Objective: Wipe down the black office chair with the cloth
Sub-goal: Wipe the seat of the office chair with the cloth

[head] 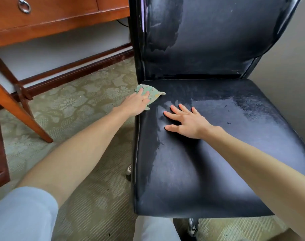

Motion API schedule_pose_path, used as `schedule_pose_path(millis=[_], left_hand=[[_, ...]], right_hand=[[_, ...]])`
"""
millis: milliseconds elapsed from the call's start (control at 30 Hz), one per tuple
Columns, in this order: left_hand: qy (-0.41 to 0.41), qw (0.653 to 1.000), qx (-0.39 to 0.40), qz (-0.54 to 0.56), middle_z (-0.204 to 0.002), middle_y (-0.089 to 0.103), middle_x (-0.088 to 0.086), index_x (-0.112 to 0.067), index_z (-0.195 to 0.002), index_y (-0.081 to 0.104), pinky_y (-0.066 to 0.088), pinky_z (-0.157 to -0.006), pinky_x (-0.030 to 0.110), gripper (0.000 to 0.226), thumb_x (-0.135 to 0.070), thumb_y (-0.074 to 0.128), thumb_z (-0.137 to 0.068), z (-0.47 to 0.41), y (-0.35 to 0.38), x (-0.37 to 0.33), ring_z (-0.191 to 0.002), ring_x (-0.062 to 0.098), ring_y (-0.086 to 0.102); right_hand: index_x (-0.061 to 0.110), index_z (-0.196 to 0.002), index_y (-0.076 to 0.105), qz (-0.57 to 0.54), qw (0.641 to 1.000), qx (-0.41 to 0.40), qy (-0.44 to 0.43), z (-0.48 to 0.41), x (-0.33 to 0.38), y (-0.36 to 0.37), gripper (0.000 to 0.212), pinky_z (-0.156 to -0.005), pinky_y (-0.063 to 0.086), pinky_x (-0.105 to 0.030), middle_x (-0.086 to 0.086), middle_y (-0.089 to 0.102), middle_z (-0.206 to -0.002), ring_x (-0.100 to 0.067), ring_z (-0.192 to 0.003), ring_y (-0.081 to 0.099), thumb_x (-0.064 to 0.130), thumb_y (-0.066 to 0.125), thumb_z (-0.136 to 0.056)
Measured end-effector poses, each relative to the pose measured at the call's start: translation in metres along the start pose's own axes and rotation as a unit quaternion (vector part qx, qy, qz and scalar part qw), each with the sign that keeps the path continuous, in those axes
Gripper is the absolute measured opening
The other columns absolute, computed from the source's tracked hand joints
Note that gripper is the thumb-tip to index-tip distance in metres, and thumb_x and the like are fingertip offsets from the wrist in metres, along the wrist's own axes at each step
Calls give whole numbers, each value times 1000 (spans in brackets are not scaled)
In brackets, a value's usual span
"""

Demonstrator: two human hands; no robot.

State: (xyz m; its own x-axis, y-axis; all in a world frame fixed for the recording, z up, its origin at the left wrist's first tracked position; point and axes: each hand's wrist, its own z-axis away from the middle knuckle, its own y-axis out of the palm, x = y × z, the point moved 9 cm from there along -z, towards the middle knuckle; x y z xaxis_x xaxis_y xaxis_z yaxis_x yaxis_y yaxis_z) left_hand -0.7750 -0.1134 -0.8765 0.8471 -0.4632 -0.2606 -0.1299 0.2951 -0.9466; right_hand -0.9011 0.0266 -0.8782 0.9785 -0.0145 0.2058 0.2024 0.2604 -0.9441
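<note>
Slippage could follow: your flat left hand [137, 104], grip open, only presses the crumpled pale-green cloth [155, 93] overhanging the far-left seat corner of the black padded office chair [218, 162]; right hand [188, 123] splayed, empty.

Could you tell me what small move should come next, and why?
Probably sweep the cloth rightward along the rear of the chair seat: the left hand presses it at the left rear corner, the right hand rests flat mid-seat, and the right side looks dull and speckled.
</note>
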Motion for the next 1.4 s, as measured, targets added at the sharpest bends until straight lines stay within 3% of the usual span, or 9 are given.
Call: schedule_pose_path(millis=[133,333,467,767,1033,1133,1233,1300,1400], left_hand=[[35,999,-6,41,-164,1,-3,-28,-156,19,18,-118,47,50,-33,24,-107,57,16,-3,-149,28,14],[91,985,-22,144,-159,1,-21,-38,-152,22,16,-118,41,48,-36,31,-106,171,50,-3,-147,2,-2],[104,984,-5,145,-158,-4,-27,-40,-152,21,21,-116,41,48,-38,31,-105,182,59,-10,-145,-4,-11],[39,997,-20,63,-163,-7,-8,-31,-155,16,12,-118,56,50,-37,22,-106,72,23,2,-150,18,-6],[-34,999,-22,8,-164,4,6,-26,-156,15,19,-117,50,51,-32,16,-106,-11,-2,18,-146,36,20],[-24,998,-31,-46,-162,9,14,-16,-156,13,25,-112,50,51,-23,25,-107,-8,-5,6,-140,42,28],[20,993,-23,-112,-162,4,19,-10,-156,9,27,-112,52,58,-21,35,-105,4,-2,-3,-142,43,22],[35,992,-10,-122,-163,-1,17,-12,-156,6,23,-114,52,58,-19,33,-106,9,4,-3,-146,41,13],[42,995,-1,-95,-164,-2,10,-18,-157,10,15,-117,49,52,-23,23,-107,0,4,-1,-149,34,5]], right_hand=[[48,-149,11,4,1000,-13,1,2,1,4,60,-119,-7,-48,12,-2,-161,-14,-148,-9,65,28,-94],[47,-149,10,15,1000,-21,-11,6,3,6,59,-119,-6,-49,12,-1,-161,-15,-148,-9,62,28,-95],[48,-148,11,15,999,-20,-21,13,4,7,56,-119,-6,-50,12,-1,-161,-15,-148,-9,58,30,-97],[48,-148,10,25,999,-1,-40,19,4,7,56,-120,-5,-48,13,0,-160,-13,-148,-10,56,31,-97],[47,-149,11,26,999,17,-17,12,7,1,56,-120,-3,-50,11,1,-161,-17,-149,-7,56,33,-98],[47,-149,14,-5,1000,24,-19,11,5,0,58,-120,-3,-48,13,3,-160,-14,-148,-6,58,35,-96],[42,-149,21,0,1000,0,-5,0,-13,-19,61,-120,6,-45,8,9,-161,-16,-149,2,62,37,-94],[39,-150,21,26,998,-41,36,-14,-38,-38,63,-118,10,-48,0,9,-162,-22,-149,4,64,35,-93],[43,-150,17,39,995,-30,84,-32,-62,-39,65,-116,9,-54,1,6,-162,-25,-149,2,68,33,-91]])
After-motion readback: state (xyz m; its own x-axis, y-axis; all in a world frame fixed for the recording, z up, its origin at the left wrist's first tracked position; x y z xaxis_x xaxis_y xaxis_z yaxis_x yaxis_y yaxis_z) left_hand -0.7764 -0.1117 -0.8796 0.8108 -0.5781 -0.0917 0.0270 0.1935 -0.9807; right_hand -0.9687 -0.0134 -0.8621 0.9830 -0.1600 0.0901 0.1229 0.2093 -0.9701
